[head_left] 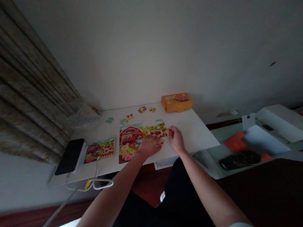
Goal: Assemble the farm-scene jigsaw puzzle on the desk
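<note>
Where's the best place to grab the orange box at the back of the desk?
Probably by its two short ends, coming from above and the near side. The orange box is a flat, squared block lying on the desk, and its far side sits close to the wall, leaving little room behind it.

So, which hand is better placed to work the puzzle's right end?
Right, likely: the right hand has its fingertips at the right end of the farm jigsaw puzzle, while the left hand rests further over, nearer the puzzle's middle.

A black smartphone [69,156] lies near a white cable [54,217] and pleated curtain [15,85]
</note>
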`<move>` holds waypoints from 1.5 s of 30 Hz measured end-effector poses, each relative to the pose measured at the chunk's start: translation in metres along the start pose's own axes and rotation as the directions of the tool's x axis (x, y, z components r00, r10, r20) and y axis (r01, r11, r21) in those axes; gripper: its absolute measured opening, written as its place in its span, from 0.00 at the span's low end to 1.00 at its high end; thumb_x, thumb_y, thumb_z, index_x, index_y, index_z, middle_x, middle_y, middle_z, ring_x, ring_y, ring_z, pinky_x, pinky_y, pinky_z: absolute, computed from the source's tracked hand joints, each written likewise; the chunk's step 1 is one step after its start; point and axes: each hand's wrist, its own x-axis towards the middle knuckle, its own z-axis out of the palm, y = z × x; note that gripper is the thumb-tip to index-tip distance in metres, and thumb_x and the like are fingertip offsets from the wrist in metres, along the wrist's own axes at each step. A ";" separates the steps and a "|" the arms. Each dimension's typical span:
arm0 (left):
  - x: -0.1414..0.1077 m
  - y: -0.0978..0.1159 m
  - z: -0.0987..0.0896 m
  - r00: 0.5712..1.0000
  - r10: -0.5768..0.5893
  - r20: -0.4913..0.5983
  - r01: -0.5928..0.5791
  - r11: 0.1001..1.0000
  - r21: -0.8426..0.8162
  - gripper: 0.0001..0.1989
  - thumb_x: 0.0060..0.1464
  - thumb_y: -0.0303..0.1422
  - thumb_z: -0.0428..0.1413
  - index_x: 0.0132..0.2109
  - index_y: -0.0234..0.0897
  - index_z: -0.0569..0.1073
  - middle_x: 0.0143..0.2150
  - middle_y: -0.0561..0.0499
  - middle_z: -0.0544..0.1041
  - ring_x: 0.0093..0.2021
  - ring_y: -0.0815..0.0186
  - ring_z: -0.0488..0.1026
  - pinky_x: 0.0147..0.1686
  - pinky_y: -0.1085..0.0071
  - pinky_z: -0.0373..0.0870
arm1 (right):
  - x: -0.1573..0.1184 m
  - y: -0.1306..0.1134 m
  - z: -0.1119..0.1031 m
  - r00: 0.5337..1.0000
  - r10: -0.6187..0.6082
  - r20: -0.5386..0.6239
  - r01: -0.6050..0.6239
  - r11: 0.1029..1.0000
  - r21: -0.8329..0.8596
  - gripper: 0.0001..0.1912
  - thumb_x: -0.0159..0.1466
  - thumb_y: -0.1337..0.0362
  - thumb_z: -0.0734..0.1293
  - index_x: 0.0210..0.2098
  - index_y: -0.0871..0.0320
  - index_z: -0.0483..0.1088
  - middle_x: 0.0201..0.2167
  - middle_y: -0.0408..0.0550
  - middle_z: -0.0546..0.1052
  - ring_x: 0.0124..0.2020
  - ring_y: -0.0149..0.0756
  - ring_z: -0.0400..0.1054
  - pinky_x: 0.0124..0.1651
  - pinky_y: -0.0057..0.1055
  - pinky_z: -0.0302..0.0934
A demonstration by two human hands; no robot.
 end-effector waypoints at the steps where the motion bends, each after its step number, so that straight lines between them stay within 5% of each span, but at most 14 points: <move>1: 0.002 0.001 -0.003 1.000 0.013 0.024 -0.014 1.000 0.016 0.16 0.63 0.37 0.58 0.55 0.40 0.76 0.54 0.43 0.81 0.54 0.53 0.77 0.56 0.57 0.72 | 0.000 0.000 0.001 1.000 -0.015 -0.006 0.015 0.999 -0.034 0.20 0.72 0.57 0.58 0.55 0.61 0.71 0.42 0.60 0.79 0.44 0.48 0.71 0.50 0.42 0.66; 7: 0.007 0.002 -0.008 0.994 0.066 0.089 -0.071 0.996 0.047 0.15 0.62 0.34 0.58 0.55 0.39 0.77 0.49 0.42 0.82 0.51 0.52 0.79 0.48 0.59 0.75 | -0.001 -0.002 0.003 0.999 -0.044 -0.026 0.042 0.998 -0.043 0.18 0.71 0.60 0.57 0.53 0.60 0.72 0.44 0.60 0.78 0.46 0.49 0.70 0.51 0.43 0.66; 12: -0.002 -0.002 0.006 0.999 -0.007 -0.052 0.003 0.998 -0.068 0.12 0.63 0.35 0.59 0.52 0.39 0.77 0.54 0.43 0.81 0.55 0.55 0.78 0.57 0.60 0.73 | 0.002 0.003 -0.004 0.998 0.028 -0.049 -0.016 0.973 0.228 0.18 0.72 0.52 0.59 0.50 0.57 0.72 0.41 0.54 0.79 0.39 0.42 0.72 0.48 0.40 0.68; 16: -0.013 0.002 0.019 0.988 0.002 -0.153 -0.017 0.995 -0.096 0.10 0.66 0.31 0.55 0.51 0.39 0.77 0.58 0.43 0.79 0.60 0.57 0.75 0.64 0.57 0.69 | 0.000 0.005 -0.010 0.980 0.168 -0.109 -0.100 0.882 0.460 0.27 0.68 0.42 0.64 0.55 0.56 0.68 0.40 0.50 0.78 0.34 0.37 0.72 0.38 0.34 0.69; 22: -0.023 0.015 0.038 0.959 -0.064 -0.275 0.038 0.995 -0.097 0.15 0.67 0.30 0.53 0.58 0.39 0.73 0.62 0.41 0.76 0.65 0.54 0.71 0.70 0.47 0.61 | -0.004 -0.002 -0.014 0.957 0.289 -0.016 -0.220 0.761 0.610 0.35 0.62 0.38 0.69 0.58 0.55 0.67 0.42 0.50 0.76 0.26 0.33 0.72 0.21 0.27 0.61; 30: -0.030 0.019 0.039 0.942 -0.121 -0.314 0.074 0.985 -0.158 0.17 0.68 0.33 0.52 0.61 0.38 0.70 0.63 0.41 0.75 0.65 0.54 0.71 0.70 0.49 0.61 | -0.001 0.004 -0.015 0.956 0.291 0.046 -0.247 0.707 0.662 0.35 0.54 0.43 0.76 0.54 0.54 0.67 0.47 0.53 0.78 0.35 0.40 0.77 0.27 0.29 0.67; 38: -0.032 0.022 0.035 0.941 -0.133 -0.311 0.086 0.983 -0.161 0.14 0.68 0.31 0.52 0.58 0.38 0.73 0.60 0.42 0.77 0.63 0.55 0.72 0.69 0.50 0.63 | 0.006 0.003 -0.033 0.950 0.228 0.212 -0.312 0.712 0.630 0.30 0.52 0.44 0.78 0.45 0.56 0.71 0.34 0.50 0.82 0.32 0.41 0.76 0.29 0.30 0.66; 45: -0.031 0.023 0.034 0.944 -0.126 -0.305 0.085 0.986 -0.143 0.14 0.68 0.31 0.52 0.57 0.37 0.74 0.60 0.41 0.77 0.63 0.54 0.71 0.68 0.50 0.63 | 0.012 0.012 -0.051 0.902 0.061 0.427 -0.274 0.847 0.456 0.22 0.54 0.48 0.76 0.40 0.57 0.80 0.33 0.50 0.84 0.36 0.43 0.78 0.43 0.39 0.72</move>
